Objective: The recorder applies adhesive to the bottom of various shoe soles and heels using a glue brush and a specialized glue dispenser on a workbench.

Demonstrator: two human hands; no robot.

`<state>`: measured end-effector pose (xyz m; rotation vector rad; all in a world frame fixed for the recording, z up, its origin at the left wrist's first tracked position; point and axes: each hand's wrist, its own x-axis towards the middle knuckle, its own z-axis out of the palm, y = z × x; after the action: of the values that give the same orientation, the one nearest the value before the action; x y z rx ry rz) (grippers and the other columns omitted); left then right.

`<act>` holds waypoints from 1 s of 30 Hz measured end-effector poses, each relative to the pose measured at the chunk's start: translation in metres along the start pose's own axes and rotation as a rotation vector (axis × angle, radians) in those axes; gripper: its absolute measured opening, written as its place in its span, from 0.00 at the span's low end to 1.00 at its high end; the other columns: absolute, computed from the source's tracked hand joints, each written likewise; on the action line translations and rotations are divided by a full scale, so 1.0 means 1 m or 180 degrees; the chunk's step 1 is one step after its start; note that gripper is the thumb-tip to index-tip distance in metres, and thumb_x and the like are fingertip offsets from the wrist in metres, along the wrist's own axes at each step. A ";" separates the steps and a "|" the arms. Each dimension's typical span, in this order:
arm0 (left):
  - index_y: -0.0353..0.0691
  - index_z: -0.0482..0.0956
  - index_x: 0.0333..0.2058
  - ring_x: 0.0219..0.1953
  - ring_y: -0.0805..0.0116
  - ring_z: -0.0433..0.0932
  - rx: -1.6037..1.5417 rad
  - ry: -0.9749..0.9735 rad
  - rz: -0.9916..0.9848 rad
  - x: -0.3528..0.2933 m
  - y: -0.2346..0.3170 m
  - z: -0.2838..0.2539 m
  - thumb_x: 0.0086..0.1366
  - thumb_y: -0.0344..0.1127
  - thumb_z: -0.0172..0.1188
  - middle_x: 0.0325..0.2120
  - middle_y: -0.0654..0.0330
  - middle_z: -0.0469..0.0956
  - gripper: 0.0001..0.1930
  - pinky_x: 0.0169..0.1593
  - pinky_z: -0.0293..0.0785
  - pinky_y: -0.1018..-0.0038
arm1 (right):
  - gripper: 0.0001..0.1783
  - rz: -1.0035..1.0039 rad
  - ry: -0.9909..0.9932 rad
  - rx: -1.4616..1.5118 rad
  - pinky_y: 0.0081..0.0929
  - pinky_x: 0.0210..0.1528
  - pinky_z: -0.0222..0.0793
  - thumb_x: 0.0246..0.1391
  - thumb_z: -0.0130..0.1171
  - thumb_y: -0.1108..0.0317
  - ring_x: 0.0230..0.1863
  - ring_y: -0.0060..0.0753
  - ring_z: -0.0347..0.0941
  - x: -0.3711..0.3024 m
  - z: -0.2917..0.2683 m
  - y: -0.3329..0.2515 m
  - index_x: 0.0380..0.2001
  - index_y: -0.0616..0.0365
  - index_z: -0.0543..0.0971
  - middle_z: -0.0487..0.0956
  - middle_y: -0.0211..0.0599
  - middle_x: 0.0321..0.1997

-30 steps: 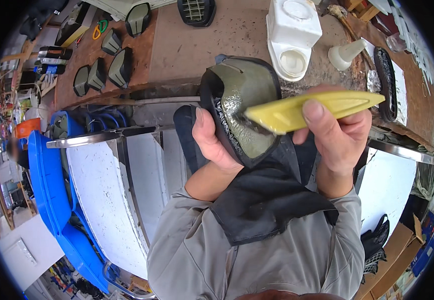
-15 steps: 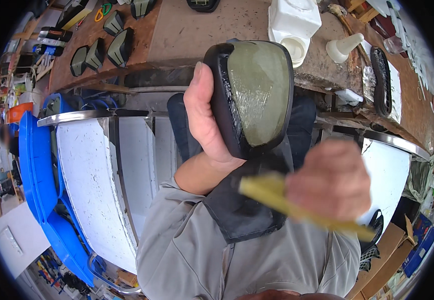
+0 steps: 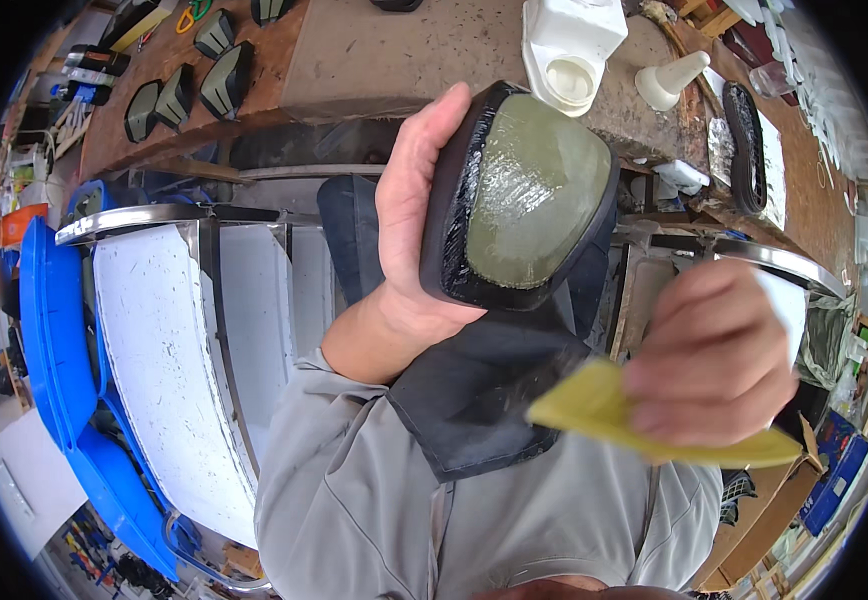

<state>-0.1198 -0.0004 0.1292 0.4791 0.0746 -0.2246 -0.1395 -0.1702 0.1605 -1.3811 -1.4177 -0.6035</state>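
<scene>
Upright before me, my left hand (image 3: 409,225) grips a black-rimmed, rounded block (image 3: 539,195) from its left side and underneath. Its olive-green face is turned up toward me, and wet-looking glossy streaks run along the left part and the black edge. To the lower right, my right hand (image 3: 714,355) is closed around a flat yellow strip (image 3: 589,400) with a pointed end; its exact kind is unclear. The strip is apart from the block, and motion blurs it a little. Below the block a dark apron (image 3: 474,400) lies over my lap.
Several similar green-and-black blocks (image 3: 222,82) stand on the bench at the far left. A white plastic container (image 3: 574,45), a white cone-shaped nozzle (image 3: 672,80) and a black shoe sole (image 3: 744,150) are on the bench. A blue plastic bin (image 3: 54,340) stands left; a cardboard box (image 3: 769,525) lies lower right.
The block has moved slightly right and tilted more toward me. My right hand and the yellow strip have moved right. The view has shifted a little.
</scene>
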 end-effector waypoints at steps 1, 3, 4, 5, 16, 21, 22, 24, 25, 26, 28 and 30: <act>0.40 0.77 0.39 0.36 0.68 0.79 -0.0034 -0.0047 -0.0056 -0.001 0.000 0.000 0.67 0.43 0.46 0.35 0.60 0.80 0.15 0.44 0.75 0.71 | 0.09 0.0154 0.0266 -0.0702 0.18 0.13 0.56 0.46 0.64 0.66 0.16 0.26 0.70 0.001 -0.001 0.002 0.24 0.61 0.78 0.76 0.38 0.21; 0.39 0.77 0.39 0.36 0.66 0.79 -0.0222 -0.0168 -0.0280 0.000 0.002 -0.001 0.67 0.42 0.46 0.35 0.59 0.80 0.15 0.44 0.76 0.70 | 0.10 0.0768 0.0279 -0.1049 0.18 0.13 0.56 0.49 0.62 0.65 0.16 0.26 0.70 0.003 -0.003 0.007 0.24 0.62 0.78 0.77 0.39 0.22; 0.39 0.77 0.38 0.37 0.66 0.79 -0.0366 -0.0233 -0.0443 0.000 0.002 -0.002 0.67 0.42 0.46 0.35 0.58 0.80 0.15 0.44 0.76 0.70 | 0.10 0.0543 -0.0103 -0.0702 0.18 0.13 0.57 0.50 0.61 0.65 0.16 0.26 0.70 0.004 -0.007 0.007 0.24 0.62 0.78 0.77 0.40 0.22; 0.39 0.78 0.38 0.37 0.65 0.80 -0.0606 -0.0313 -0.0694 0.004 0.004 -0.004 0.67 0.41 0.46 0.35 0.58 0.80 0.15 0.44 0.76 0.69 | 0.11 0.0266 -0.0352 -0.0026 0.19 0.13 0.57 0.51 0.60 0.65 0.16 0.26 0.70 0.004 -0.010 0.008 0.24 0.62 0.78 0.77 0.40 0.22; 0.38 0.78 0.38 0.37 0.62 0.80 -0.1212 -0.0396 -0.1527 0.014 0.009 -0.017 0.67 0.41 0.45 0.35 0.56 0.81 0.15 0.43 0.77 0.66 | 0.06 0.0221 -0.0491 -0.0531 0.16 0.12 0.51 0.45 0.63 0.68 0.11 0.17 0.62 0.006 -0.016 0.005 0.23 0.59 0.80 0.79 0.39 0.24; 0.38 0.79 0.39 0.37 0.61 0.80 -0.1223 -0.0472 -0.1558 0.017 0.010 -0.022 0.67 0.41 0.45 0.36 0.56 0.81 0.16 0.45 0.77 0.66 | 0.10 -0.0058 -0.0173 -0.0008 0.18 0.11 0.50 0.47 0.63 0.64 0.12 0.19 0.63 0.007 -0.011 0.007 0.22 0.59 0.79 0.77 0.37 0.21; 0.38 0.79 0.39 0.37 0.62 0.80 -0.1138 -0.0352 -0.1509 0.016 0.009 -0.022 0.67 0.41 0.45 0.36 0.56 0.81 0.15 0.44 0.77 0.66 | 0.10 0.0017 0.0134 -0.0658 0.18 0.11 0.49 0.48 0.63 0.64 0.13 0.19 0.65 0.006 -0.012 0.011 0.21 0.59 0.79 0.77 0.35 0.21; 0.38 0.78 0.39 0.37 0.62 0.80 -0.0807 -0.0242 -0.1306 0.014 0.008 -0.024 0.67 0.39 0.45 0.36 0.57 0.81 0.15 0.44 0.78 0.66 | 0.10 0.0063 -0.0033 -0.0784 0.17 0.10 0.48 0.49 0.62 0.64 0.14 0.19 0.68 0.005 -0.016 0.019 0.21 0.58 0.78 0.77 0.33 0.20; 0.38 0.78 0.40 0.38 0.63 0.80 -0.0618 -0.0416 -0.1140 0.013 0.008 -0.026 0.67 0.39 0.45 0.37 0.57 0.80 0.14 0.45 0.77 0.67 | 0.10 0.0073 -0.0270 -0.0407 0.17 0.10 0.48 0.50 0.61 0.64 0.14 0.19 0.68 0.004 -0.022 0.020 0.21 0.59 0.79 0.77 0.33 0.21; 0.38 0.77 0.41 0.38 0.63 0.80 -0.0555 -0.0353 -0.1173 0.013 0.008 -0.027 0.67 0.38 0.45 0.37 0.56 0.80 0.14 0.45 0.77 0.67 | 0.10 0.0111 -0.0484 -0.0063 0.17 0.10 0.48 0.51 0.61 0.65 0.14 0.20 0.69 0.004 -0.026 0.019 0.22 0.60 0.79 0.77 0.33 0.21; 0.37 0.74 0.45 0.40 0.64 0.79 0.0067 -0.0525 -0.0725 0.011 0.008 -0.030 0.67 0.36 0.46 0.40 0.56 0.79 0.13 0.47 0.76 0.68 | 0.09 -0.0034 -0.0387 0.0255 0.16 0.10 0.47 0.52 0.59 0.66 0.14 0.19 0.68 0.002 -0.033 0.017 0.24 0.60 0.80 0.77 0.33 0.21; 0.35 0.70 0.49 0.43 0.65 0.78 0.0676 -0.0855 -0.0143 0.008 0.007 -0.034 0.67 0.33 0.45 0.43 0.55 0.77 0.15 0.49 0.76 0.69 | 0.06 0.0467 -0.0337 -0.0172 0.15 0.10 0.47 0.51 0.58 0.69 0.13 0.17 0.67 0.000 -0.038 0.015 0.25 0.59 0.80 0.77 0.32 0.22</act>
<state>-0.1109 0.0200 0.1010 0.6549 -0.2029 -0.3412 -0.1133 -0.2000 0.1694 -1.5647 -1.3772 -0.4824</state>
